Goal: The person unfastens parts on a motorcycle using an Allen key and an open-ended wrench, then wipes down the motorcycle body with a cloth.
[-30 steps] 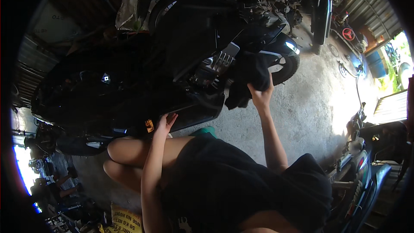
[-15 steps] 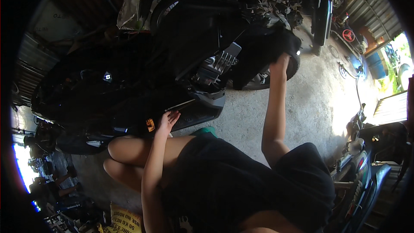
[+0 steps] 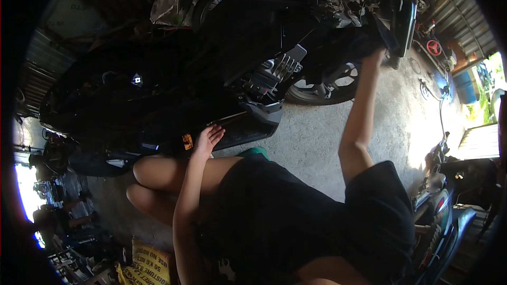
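Note:
A black scooter [image 3: 174,100] stretches across the left and middle in front of me. My left hand [image 3: 210,138] is open, fingers extended, against or just in front of its dark lower side, beside an orange sticker [image 3: 187,141]. Whether the palm touches is unclear. My right arm reaches far out to the right. The right hand [image 3: 374,56] closes at the edge of a black piece [image 3: 376,34] above the spoked wheel [image 3: 327,91]. Dark blur hides its fingers, and I cannot tell whether the piece is cloth or a panel.
Grey concrete floor [image 3: 311,137] lies between me and the wheel. Other motorcycle parts [image 3: 348,0] crowd the far side. Another motorcycle [image 3: 438,221] stands at right. A yellow sack [image 3: 145,264] lies at lower left, and a blue drum [image 3: 465,88] stands far right.
My right hand has moved right and farther out, with the black piece shifting along. More of the wheel shows. My left hand remains open near the scooter's lower side.

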`<state>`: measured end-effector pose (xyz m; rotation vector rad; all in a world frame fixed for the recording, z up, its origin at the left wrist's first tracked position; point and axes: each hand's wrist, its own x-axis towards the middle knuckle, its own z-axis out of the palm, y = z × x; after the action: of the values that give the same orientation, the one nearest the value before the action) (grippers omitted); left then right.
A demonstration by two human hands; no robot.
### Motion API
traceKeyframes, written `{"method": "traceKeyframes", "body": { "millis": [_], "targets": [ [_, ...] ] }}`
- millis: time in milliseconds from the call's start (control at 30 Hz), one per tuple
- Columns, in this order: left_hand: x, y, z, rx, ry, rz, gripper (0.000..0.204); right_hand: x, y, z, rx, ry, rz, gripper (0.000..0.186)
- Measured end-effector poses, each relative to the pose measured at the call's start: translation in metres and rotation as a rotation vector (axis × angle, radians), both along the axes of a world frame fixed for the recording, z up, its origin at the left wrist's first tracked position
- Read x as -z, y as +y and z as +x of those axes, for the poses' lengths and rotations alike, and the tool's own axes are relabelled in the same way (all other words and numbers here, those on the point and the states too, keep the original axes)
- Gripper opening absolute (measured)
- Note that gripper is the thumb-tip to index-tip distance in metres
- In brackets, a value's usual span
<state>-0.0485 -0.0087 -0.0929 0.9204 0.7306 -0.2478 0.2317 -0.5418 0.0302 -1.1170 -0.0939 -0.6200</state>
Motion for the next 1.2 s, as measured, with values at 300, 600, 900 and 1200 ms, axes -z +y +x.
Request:
{"method": "traceKeyframes", "body": {
  "millis": [300, 600, 900, 1200],
  "targets": [
    [-0.001, -0.001, -0.004, 0.113, 0.014, 0.075, 0.025, -0.005, 0.138, -0.107, -0.212, 0.527, 0.375, 0.038],
    [-0.001, -0.001, -0.009, 0.136, -0.001, 0.07, 0.027, 0.006, 0.047, 0.019, -0.22, 0.245, 0.153, 0.04],
    [-0.019, -0.004, -0.009, 0.042, -0.389, 0.638, 0.018, -0.002, 0.079, -0.14, 0.265, -0.066, 0.134, 0.039],
    [-0.132, -0.056, 0.014, 0.148, -0.866, 0.722, 0.027, -0.137, 0.224, -0.156, 0.159, -0.463, -1.374, 0.09]
  ]
}}
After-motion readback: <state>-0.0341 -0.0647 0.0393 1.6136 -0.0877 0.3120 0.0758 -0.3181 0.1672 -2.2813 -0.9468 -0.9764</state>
